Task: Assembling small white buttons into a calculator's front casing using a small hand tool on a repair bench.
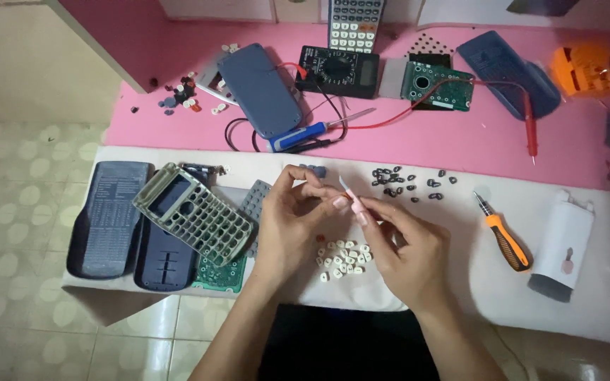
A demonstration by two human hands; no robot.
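Two surfaces: pink table point(460, 141), white cloth point(601, 296), over tiled floor point(15, 212).

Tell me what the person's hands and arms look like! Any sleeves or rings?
Both forearms are bare, with no sleeves in view. The left hand and the right hand wear no gloves, and no rings, watch or bracelets show. The nails on the fingers look pale pink.

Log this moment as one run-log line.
left hand: pinching small part | right hand: holding thin tool | below hands: white keys | left: key frame | right: orange screwdriver
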